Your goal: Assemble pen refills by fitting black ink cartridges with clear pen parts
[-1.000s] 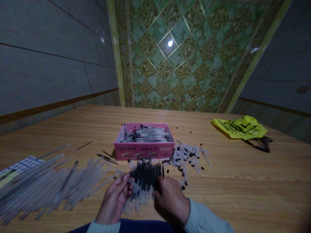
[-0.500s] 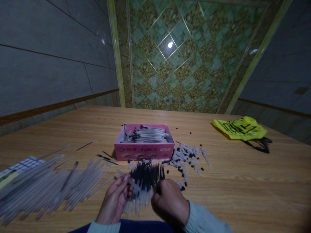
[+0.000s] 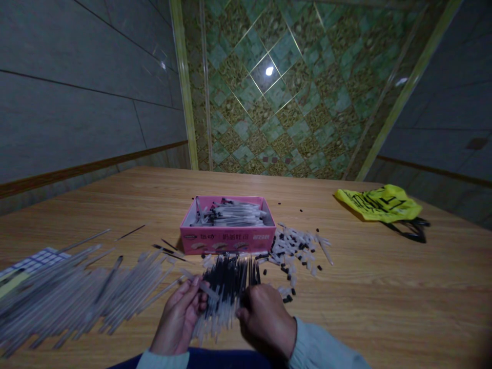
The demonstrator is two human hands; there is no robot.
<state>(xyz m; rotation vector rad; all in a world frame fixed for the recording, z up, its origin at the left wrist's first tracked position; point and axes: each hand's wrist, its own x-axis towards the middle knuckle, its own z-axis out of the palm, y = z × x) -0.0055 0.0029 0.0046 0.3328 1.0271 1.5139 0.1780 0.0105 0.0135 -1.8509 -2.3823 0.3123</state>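
My left hand [image 3: 179, 313] pinches a slim translucent tube [image 3: 208, 290] between thumb and fingers, slanting down to the right. My right hand [image 3: 268, 313] is closed at the right side of a pile of thin black-and-clear sticks [image 3: 226, 279], which look like pen refills. Its curled fingers hide whatever they may hold. Just behind the pile stands an open pink box [image 3: 226, 245] with many pale tubes with dark ends [image 3: 238, 212] lying in it. A broad spread of long clear tubes [image 3: 126, 294] covers the table to the left of my left hand.
Small clear and black caps [image 3: 298, 246] lie scattered right of the box. A yellow bag [image 3: 384, 204] with black handles rests farther right on the wooden table [image 3: 384, 287]. At far left is a blue-checked cloth [image 3: 48, 259]. Tiled walls surround the table.
My right hand has shifted slightly left and a dark stick that slanted up from it no longer shows there. My left hand has stayed nearly still with the tube.
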